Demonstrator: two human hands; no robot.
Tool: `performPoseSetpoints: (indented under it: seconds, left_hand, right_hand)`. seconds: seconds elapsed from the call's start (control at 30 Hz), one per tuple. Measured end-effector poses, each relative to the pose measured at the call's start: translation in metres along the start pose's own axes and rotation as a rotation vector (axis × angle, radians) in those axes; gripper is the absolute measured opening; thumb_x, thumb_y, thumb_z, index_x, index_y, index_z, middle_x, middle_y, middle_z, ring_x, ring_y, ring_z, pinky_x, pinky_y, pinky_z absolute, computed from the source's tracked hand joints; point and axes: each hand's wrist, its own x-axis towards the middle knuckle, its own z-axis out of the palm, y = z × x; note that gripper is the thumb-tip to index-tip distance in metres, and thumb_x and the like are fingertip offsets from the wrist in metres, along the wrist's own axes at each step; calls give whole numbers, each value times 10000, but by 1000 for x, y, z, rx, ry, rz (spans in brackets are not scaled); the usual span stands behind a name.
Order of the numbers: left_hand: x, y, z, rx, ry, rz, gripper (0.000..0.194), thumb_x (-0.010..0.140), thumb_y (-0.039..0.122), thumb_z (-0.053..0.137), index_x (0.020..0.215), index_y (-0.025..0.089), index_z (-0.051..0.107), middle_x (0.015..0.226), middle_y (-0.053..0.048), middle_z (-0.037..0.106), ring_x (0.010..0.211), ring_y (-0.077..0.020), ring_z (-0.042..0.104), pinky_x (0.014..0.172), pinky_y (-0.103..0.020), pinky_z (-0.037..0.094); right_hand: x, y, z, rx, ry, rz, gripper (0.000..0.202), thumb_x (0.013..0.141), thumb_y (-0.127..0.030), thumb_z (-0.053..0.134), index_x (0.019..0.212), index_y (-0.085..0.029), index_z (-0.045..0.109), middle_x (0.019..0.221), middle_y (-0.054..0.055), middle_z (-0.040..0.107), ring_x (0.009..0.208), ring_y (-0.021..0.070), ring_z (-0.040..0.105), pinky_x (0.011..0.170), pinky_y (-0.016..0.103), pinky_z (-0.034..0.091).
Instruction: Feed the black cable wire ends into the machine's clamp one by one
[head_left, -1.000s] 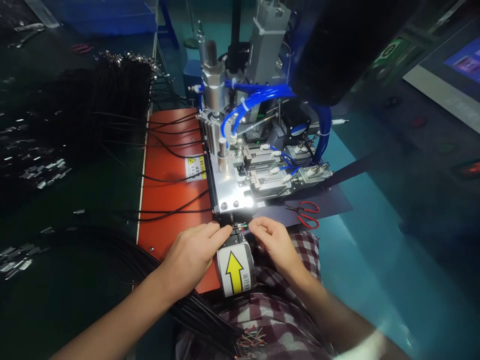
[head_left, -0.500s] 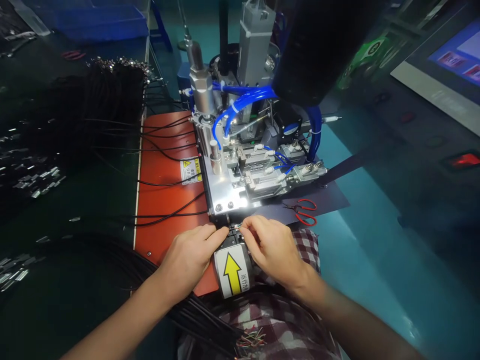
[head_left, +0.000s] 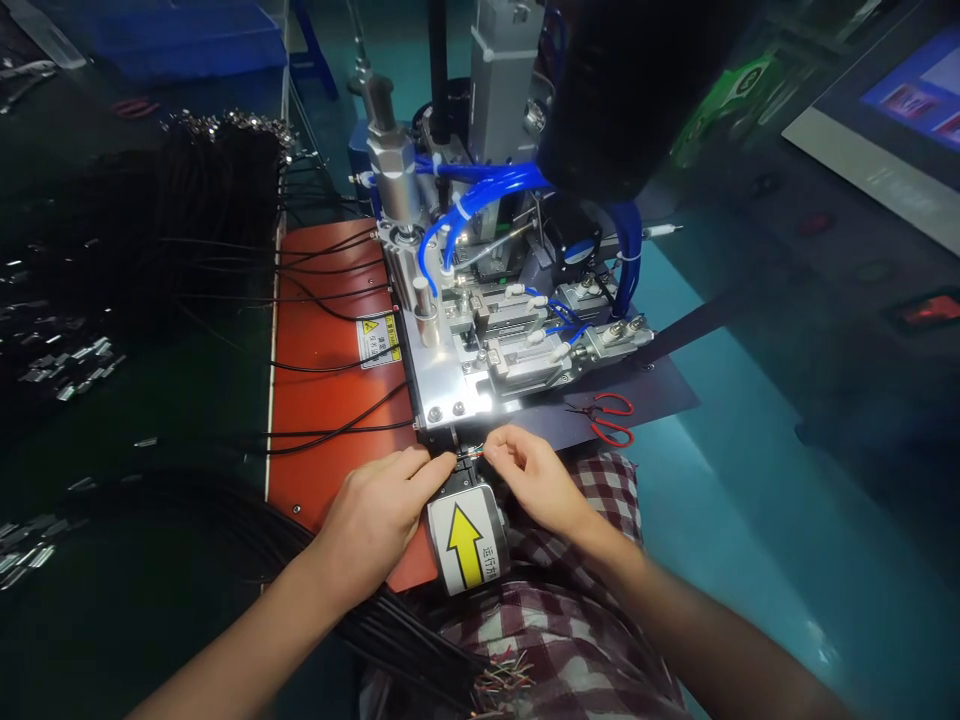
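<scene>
My left hand (head_left: 379, 505) is closed at the front of the machine (head_left: 517, 340), thumb and forefinger together on a cable at a small black fixture (head_left: 466, 477). Most of that cable is hidden under the fingers. From the other side of the fixture, my right hand (head_left: 538, 482) pinches the ends of thin coloured wires (head_left: 474, 453) that stick out of the cable. Just below the fingertips, a drum carries a white label with a yellow arrow (head_left: 466, 545).
Black cables (head_left: 337, 435) cross the orange plate (head_left: 322, 400) into the machine's left side. A cable bundle with bared coloured ends (head_left: 420, 625) lies by my lap. Red-handled snips (head_left: 611, 420) rest on the dark plate at right. A screen (head_left: 915, 105) stands far right.
My right hand has shifted slightly and its fingers have turned a little, leaving more of the coloured wires showing. My left hand stays at the fixture. The whole view has moved slightly.
</scene>
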Motion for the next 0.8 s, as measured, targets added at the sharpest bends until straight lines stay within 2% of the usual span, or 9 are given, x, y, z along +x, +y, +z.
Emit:
performPoseSetpoints:
  seconds: [0.03, 0.13, 0.37, 0.5, 0.6, 0.7, 0.8]
  left_hand:
    - [-1, 0, 0, 4, -1, -1, 305, 901, 92, 354, 1055, 119, 616, 737, -51, 616, 609, -164, 570, 512, -253, 444]
    - [-2, -1, 0, 16, -6, -5, 298, 897, 97, 369, 1052, 119, 622, 726, -50, 613, 598, -169, 569, 503, -258, 443]
    - [1, 0, -1, -6, -19, -19, 302, 907, 117, 360, 1054, 100, 624, 726, -62, 611, 594, -167, 568, 504, -256, 446]
    - [1, 2, -4, -37, -51, -40, 279, 906, 120, 369, 1008, 97, 628, 707, -56, 595, 605, -171, 557, 531, -266, 458]
    - [-1, 7, -6, 93, -57, -77, 281, 893, 106, 381, 1005, 127, 638, 819, -93, 599, 713, -213, 559, 600, -317, 473]
    - [-8, 14, -6, 292, -35, -88, 335, 872, 74, 375, 1081, 153, 624, 939, -136, 573, 825, -272, 532, 658, -398, 467]
    - [-13, 21, -6, 286, -140, -127, 441, 834, -4, 329, 1200, 109, 547, 909, -128, 557, 771, -238, 521, 627, -357, 478]
  right_hand:
    - [1, 7, 2, 121, -1, 74, 212, 837, -361, 504, 736, -175, 503, 615, -31, 455, 544, 113, 415, 512, 235, 334]
    - [0, 14, 4, 182, 15, 128, 261, 836, -407, 488, 721, -173, 492, 549, -58, 368, 472, 92, 329, 447, 224, 269]
    - [4, -6, 8, 189, 39, 54, 278, 816, -432, 547, 695, -186, 502, 563, -51, 404, 490, 98, 356, 462, 234, 285]
    - [6, -5, 13, 355, -20, 107, 299, 817, -440, 539, 673, -192, 454, 504, -72, 377, 454, 88, 322, 456, 233, 259]
    - [6, -4, 15, 412, -30, 129, 317, 808, -450, 546, 655, -192, 444, 487, -75, 387, 448, 85, 320, 466, 234, 258]
    - [7, -5, 14, 417, -22, 121, 314, 793, -456, 560, 661, -192, 452, 488, -75, 397, 445, 87, 329, 461, 234, 263]
    - [8, -5, 13, 397, -22, 95, 308, 790, -455, 561, 665, -192, 458, 487, -75, 401, 441, 89, 337, 453, 235, 265]
